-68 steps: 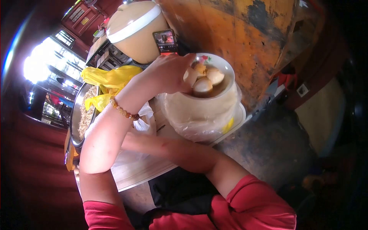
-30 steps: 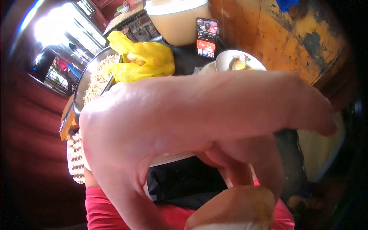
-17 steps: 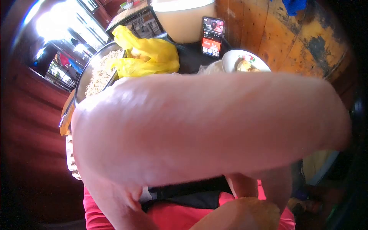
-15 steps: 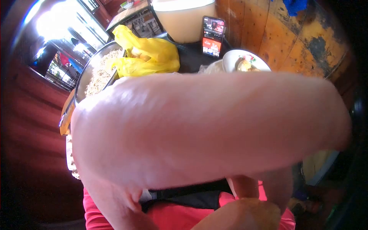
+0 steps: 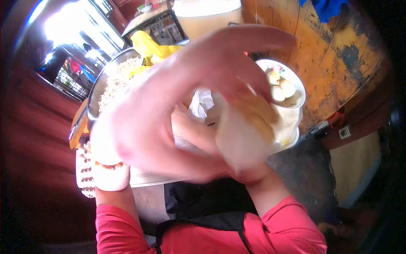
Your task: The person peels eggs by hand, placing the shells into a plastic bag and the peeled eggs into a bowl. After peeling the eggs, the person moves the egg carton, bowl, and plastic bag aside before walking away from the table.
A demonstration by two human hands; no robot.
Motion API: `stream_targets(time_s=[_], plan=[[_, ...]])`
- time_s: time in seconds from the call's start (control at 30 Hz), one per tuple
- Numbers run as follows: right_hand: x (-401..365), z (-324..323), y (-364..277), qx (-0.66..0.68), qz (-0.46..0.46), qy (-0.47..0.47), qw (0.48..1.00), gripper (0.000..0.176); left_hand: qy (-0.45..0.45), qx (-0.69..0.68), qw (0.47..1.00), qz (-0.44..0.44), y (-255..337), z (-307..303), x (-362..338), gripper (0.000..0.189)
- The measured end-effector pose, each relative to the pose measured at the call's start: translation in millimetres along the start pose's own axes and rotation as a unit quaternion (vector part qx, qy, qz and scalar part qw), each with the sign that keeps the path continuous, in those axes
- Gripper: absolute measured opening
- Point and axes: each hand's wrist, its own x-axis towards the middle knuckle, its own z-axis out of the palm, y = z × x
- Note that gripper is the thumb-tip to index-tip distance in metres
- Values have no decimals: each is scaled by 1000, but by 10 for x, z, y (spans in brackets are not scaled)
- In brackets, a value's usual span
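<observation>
My left hand (image 5: 156,106) is raised close to the camera, large and blurred, its fingers curved around a pale, yellowish piece (image 5: 247,131) that is too smeared to name. Behind it, my right hand (image 5: 194,131) is partly hidden, and its fingers cannot be made out. Crumpled white paper or plastic (image 5: 201,103) lies just beyond the hands. On the right, a flowered plate (image 5: 299,91) holds several pale, rounded food pieces (image 5: 283,88).
A yellow bag (image 5: 148,46) lies beside a large dark-rimmed pan (image 5: 94,99) of shredded pale material. A big tub (image 5: 207,21) stands at the back. Egg trays (image 5: 86,175) are at the left edge. A blue cloth (image 5: 325,9) hangs on the wooden wall.
The forearm that crossed the view has swung aside, and my left hand now shows around the pale piece. More of the plate and both sleeves have come into view; the phone is now hidden.
</observation>
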Motion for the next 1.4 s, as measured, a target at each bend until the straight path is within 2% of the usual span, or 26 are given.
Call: stream_targets(time_s=[0.07, 0.1, 0.13, 0.2, 0.23, 0.33, 0.4, 0.5, 0.57, 0.6, 0.67, 0.7, 0.73, 0.8, 0.83, 0.87, 0.93, 1.0, 1.07, 1.13, 1.2, 1.23, 1.27, 1.3, 1.37, 1.4], plan=[[348, 229, -237, 19, -83, -1, 996, 24, -83, 285, 954, 49, 15, -193, 41, 101], [404, 250, -275, 23, -98, -3, 995, 24, -79, 386, 914, 91, 2, -274, 41, 98], [467, 293, -305, 23, -110, -5, 994, 24, -82, 387, 914, 94, 20, -308, 12, 98], [512, 352, -318, 20, -116, -4, 993, 24, -53, 546, 825, 134, 82, -281, -78, 95], [522, 372, -319, 19, -117, -3, 993, 24, -36, 562, 820, 102, 167, -206, -97, 94], [548, 420, -325, 17, -122, 3, 992, 24, -40, 572, 810, 123, 212, -146, -193, 95], [585, 458, -322, 17, -127, 7, 992, 25, -49, 566, 811, 141, 208, -139, -225, 98], [613, 471, -343, 21, -136, 23, 990, 25, -29, 527, 841, 114, 156, -113, -275, 101], [645, 497, -351, 23, -142, 32, 989, 25, 50, 326, 943, 40, 96, -89, -310, 104], [653, 512, -361, 26, -147, 37, 988, 25, 49, 327, 943, 41, 73, -88, -321, 104], [696, 560, -369, 28, -156, 47, 986, 26, 145, 102, 981, -81, 11, -99, -357, 104], [721, 594, -378, 30, -159, 53, 985, 26, 122, 46, 987, -94, -87, -198, -416, 100], [737, 642, -395, 36, -162, 59, 984, 26, 134, 1, 986, -95, -192, -248, -446, 94], [763, 683, -411, 37, -166, 68, 983, 26, 190, -88, 963, -169, -319, -340, -509, 86], [771, 711, -420, 37, -170, 72, 982, 26, 163, -80, 963, -198, -353, -412, -552, 70], [782, 735, -419, 37, -169, 76, 982, 26, 164, -80, 963, -198, -411, -462, -597, 70], [792, 771, -422, 35, -173, 81, 981, 27, 250, -267, 905, -215, -548, -556, -695, 59], [796, 777, -417, 31, -176, 85, 980, 27, 241, -287, 905, -202, -596, -630, -743, 52], [797, 780, -418, 31, -177, 84, 980, 27, 268, -361, 872, -194, -544, -635, -734, 50], [819, 735, -463, 32, -179, 83, 980, 27, 263, -341, 881, -195, -519, -661, -748, 49], [819, 652, -497, -21, -248, 82, 965, 26, 272, -235, 912, -198, -494, -676, -791, 44], [807, 624, -497, -19, -248, 82, 965, 26, 301, -184, 913, -206, -455, -616, -774, 46], [794, 598, -493, -32, -253, 46, 966, 26, 301, -183, 912, -208, -406, -596, -781, 46], [787, 579, -493, -45, -258, 12, 965, 26, 292, -120, 923, -220, -366, -583, -794, 48], [773, 575, -518, -13, -243, 19, 970, 25, 266, -7, 934, -240, -247, -568, -819, 57], [768, 582, -527, 18, -228, 25, 973, 24, 267, -5, 933, -241, -219, -565, -836, 57]])
